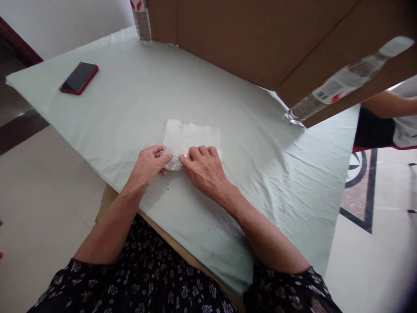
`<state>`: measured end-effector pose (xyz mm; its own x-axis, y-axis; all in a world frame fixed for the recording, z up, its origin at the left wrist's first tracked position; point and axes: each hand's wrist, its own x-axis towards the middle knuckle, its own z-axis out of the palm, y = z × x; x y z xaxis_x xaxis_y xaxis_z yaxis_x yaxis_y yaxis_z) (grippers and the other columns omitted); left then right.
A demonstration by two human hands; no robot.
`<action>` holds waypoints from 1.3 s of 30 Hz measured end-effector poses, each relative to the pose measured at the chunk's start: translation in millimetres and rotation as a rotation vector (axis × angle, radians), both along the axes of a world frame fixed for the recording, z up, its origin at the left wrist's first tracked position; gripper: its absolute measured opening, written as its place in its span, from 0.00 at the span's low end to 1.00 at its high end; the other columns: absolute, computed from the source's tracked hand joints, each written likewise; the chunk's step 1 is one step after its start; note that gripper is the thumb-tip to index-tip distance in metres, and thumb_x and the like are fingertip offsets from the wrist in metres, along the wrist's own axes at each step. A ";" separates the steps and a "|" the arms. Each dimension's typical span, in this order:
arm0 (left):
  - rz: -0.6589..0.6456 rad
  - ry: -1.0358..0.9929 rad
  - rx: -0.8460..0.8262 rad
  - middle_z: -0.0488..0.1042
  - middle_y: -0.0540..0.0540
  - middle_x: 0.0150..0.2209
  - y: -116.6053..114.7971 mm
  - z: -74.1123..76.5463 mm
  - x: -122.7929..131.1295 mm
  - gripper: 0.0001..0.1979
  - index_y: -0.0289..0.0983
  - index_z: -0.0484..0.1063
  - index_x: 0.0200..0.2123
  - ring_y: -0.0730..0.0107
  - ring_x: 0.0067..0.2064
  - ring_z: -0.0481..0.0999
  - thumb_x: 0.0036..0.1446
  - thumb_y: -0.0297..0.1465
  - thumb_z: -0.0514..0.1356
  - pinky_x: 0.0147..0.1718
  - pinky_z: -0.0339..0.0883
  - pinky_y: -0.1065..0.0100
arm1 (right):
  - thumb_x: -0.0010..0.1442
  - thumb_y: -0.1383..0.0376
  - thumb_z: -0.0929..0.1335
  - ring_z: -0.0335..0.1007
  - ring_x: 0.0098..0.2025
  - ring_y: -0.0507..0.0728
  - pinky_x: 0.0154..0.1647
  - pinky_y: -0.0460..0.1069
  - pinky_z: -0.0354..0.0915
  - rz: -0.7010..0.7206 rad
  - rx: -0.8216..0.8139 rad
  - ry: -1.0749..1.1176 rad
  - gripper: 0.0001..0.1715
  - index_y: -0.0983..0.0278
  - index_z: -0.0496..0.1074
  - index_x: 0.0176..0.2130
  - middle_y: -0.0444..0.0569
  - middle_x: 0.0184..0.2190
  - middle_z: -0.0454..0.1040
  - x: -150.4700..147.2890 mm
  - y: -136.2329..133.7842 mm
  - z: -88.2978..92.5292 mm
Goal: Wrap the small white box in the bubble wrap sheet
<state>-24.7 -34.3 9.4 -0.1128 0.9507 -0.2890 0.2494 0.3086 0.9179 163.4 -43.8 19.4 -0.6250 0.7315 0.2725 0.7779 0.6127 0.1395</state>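
Observation:
A small white, see-through sheet of what looks like bubble wrap (192, 135) lies on the pale green tablecloth in front of me. Its near edge is folded or bunched. My left hand (150, 163) pinches the near left corner, thumb on top and fingers beneath. My right hand (205, 167) grips the near edge a little to the right, with its fingers curled and its palm down. Whatever lies under the right fingers is hidden.
A phone in a red case (79, 78) lies at the table's far left. A big brown cardboard panel (228, 39) stands across the back, with one plastic bottle (345, 82) at its right and another bottle (142, 21) at its left. Another person's arm (387, 104) shows beyond the right edge.

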 end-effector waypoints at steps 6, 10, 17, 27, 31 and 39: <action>-0.123 0.242 -0.034 0.69 0.53 0.21 5.5 7.9 -2.0 0.13 0.36 0.72 0.30 0.74 0.20 0.66 0.50 0.40 0.60 0.18 0.58 0.73 | 0.68 0.73 0.62 0.56 0.39 0.60 0.40 0.56 0.45 0.005 -0.001 0.009 0.13 0.61 0.74 0.43 0.52 0.37 0.73 -0.9 0.7 -0.4; -0.252 0.384 -0.055 0.64 0.54 0.19 12.0 18.1 -1.6 0.13 0.38 0.66 0.23 0.73 0.21 0.64 0.49 0.41 0.59 0.19 0.57 0.72 | 0.67 0.73 0.62 0.56 0.38 0.60 0.39 0.55 0.45 0.008 0.014 0.005 0.13 0.61 0.74 0.44 0.52 0.37 0.73 -0.6 0.8 0.0; -0.223 0.640 0.013 0.57 0.55 0.19 17.3 13.0 9.8 0.12 0.40 0.57 0.20 0.73 0.24 0.58 0.48 0.34 0.58 0.22 0.50 0.71 | 0.68 0.74 0.60 0.57 0.39 0.60 0.40 0.56 0.45 0.004 0.003 0.003 0.15 0.61 0.73 0.45 0.52 0.38 0.73 -1.5 -0.3 -0.2; -0.047 -0.077 -0.072 0.69 0.52 0.23 11.1 16.7 21.8 0.06 0.38 0.65 0.27 0.72 0.24 0.69 0.47 0.32 0.61 0.18 0.64 0.73 | 0.67 0.74 0.61 0.60 0.41 0.61 0.42 0.56 0.47 0.019 -0.041 -0.003 0.16 0.63 0.72 0.48 0.54 0.39 0.74 -0.7 -1.1 1.7; -0.020 -0.177 -0.060 0.69 0.53 0.21 12.0 14.8 25.2 0.05 0.38 0.66 0.26 0.74 0.22 0.69 0.47 0.30 0.61 0.17 0.64 0.74 | 0.67 0.70 0.63 0.62 0.40 0.61 0.42 0.56 0.47 0.017 -0.095 0.008 0.12 0.65 0.71 0.48 0.53 0.39 0.76 0.8 -2.0 11.7; -0.084 -0.133 -0.011 0.72 0.51 0.22 7.2 22.5 29.4 0.09 0.36 0.72 0.30 0.72 0.23 0.72 0.46 0.35 0.62 0.23 0.70 0.71 | 0.64 0.70 0.63 0.64 0.39 0.60 0.43 0.55 0.48 0.014 -0.213 0.085 0.08 0.67 0.73 0.39 0.54 0.37 0.77 6.0 -0.1 23.2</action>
